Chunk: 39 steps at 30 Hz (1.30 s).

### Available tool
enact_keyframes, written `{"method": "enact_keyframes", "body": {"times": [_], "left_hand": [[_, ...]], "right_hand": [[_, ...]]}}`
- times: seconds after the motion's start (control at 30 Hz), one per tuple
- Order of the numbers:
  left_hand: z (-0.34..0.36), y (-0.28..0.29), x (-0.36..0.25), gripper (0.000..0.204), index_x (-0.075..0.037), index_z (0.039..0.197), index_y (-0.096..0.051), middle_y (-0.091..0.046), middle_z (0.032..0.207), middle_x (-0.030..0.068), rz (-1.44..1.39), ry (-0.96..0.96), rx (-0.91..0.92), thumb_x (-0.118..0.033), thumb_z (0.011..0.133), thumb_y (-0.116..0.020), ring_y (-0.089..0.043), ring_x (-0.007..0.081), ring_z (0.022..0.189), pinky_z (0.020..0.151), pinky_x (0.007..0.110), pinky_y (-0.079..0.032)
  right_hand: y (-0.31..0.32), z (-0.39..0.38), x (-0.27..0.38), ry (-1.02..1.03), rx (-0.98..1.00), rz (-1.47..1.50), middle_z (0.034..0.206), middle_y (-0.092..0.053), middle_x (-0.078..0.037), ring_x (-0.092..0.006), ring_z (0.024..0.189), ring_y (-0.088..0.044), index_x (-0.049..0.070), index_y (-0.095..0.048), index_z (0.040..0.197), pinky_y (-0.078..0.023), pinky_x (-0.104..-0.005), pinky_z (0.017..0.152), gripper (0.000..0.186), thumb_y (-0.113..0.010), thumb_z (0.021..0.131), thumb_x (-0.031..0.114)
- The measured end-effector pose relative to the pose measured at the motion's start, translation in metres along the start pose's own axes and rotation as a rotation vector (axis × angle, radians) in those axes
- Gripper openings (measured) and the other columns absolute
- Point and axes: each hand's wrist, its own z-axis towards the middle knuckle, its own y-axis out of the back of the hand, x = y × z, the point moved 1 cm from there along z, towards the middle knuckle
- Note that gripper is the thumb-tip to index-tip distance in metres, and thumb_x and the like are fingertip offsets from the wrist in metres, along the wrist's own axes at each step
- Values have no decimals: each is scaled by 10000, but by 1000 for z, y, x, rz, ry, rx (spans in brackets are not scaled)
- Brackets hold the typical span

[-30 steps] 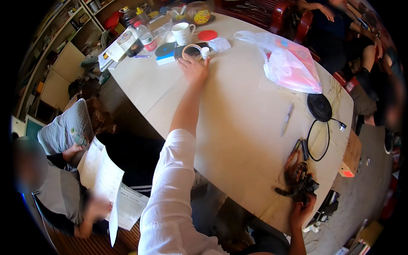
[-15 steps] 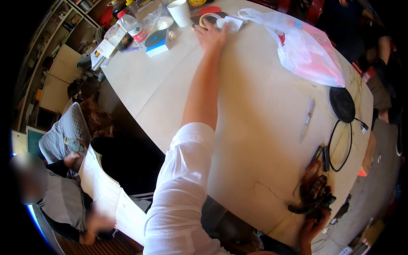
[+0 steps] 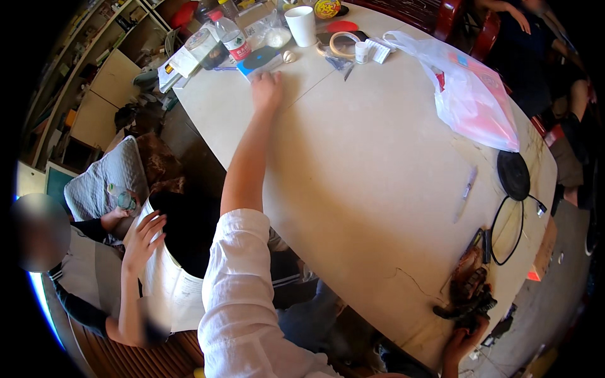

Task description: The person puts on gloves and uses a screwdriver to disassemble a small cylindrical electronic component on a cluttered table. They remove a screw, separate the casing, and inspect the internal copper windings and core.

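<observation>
My left hand (image 3: 268, 91) reaches to the far left of the table. Its fingers are bent against the near edge of a blue-and-white box (image 3: 255, 62) with a dark round patch on top; the fingertips are mostly hidden. At the lower right, my right hand (image 3: 465, 343) is closed around the near end of a knobbly black-and-brown object (image 3: 469, 290), whose kind I cannot make out. Beyond that object lie a black-and-yellow handle (image 3: 477, 238) and a black cable (image 3: 522, 230). A small pale round thing (image 3: 289, 57) sits beside the box.
A red-capped bottle (image 3: 233, 39), a white cup (image 3: 300, 26) and a tape roll (image 3: 343, 45) stand along the far edge. A plastic bag (image 3: 469, 101), a black disc (image 3: 513, 175) and a pen (image 3: 465, 192) lie rightward. Another person (image 3: 94, 277) sits left with papers.
My left hand has moved left from the tape roll to the blue-and-white box. My right hand stays at the black-and-brown object. The seated person's hand has risen over the papers.
</observation>
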Motion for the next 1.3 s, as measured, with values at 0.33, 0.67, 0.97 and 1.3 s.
{"method": "enact_keyframes", "body": {"times": [0.33, 0.67, 0.97, 1.3], "left_hand": [[20, 6, 7, 514, 56, 1145, -434, -514, 1209, 291, -107, 396, -116, -323, 825, -573, -508, 371, 1141, 945, 441, -409], [-27, 13, 12, 875, 122, 1390, -191, -296, 1436, 281, 85, 276, -181, -508, 867, -501, -285, 364, 1351, 1124, 400, -200], [-212, 73, -86, 813, 68, 1420, -212, -223, 1496, 206, 157, -299, 312, -572, 929, -314, -163, 307, 1407, 1154, 382, -125], [-420, 176, -150, 874, 69, 1419, -210, -186, 1502, 226, -94, -618, 516, -590, 882, -411, -143, 330, 1410, 1149, 403, -129]], "right_hand": [[-1, 1, 4, -62, -17, -32, 905, -421, -114, -216, 795, -428, -9, -455, 1020, -377, -278, 705, 295, -401, 732, 23], [-5, -2, 2, -34, -21, -2, 943, -428, -129, -209, 767, -431, -31, -469, 1066, -395, -266, 587, 411, -372, 667, -13], [-2, 3, -7, 115, -4, 82, 947, -451, -160, -247, 757, -468, -36, -479, 1119, -425, -365, 697, 409, -448, 711, -63], [-6, 6, -35, 223, -145, 63, 791, -474, -80, -189, 691, -499, -32, -511, 1110, -442, -321, 636, 311, -580, 812, 22]]}}
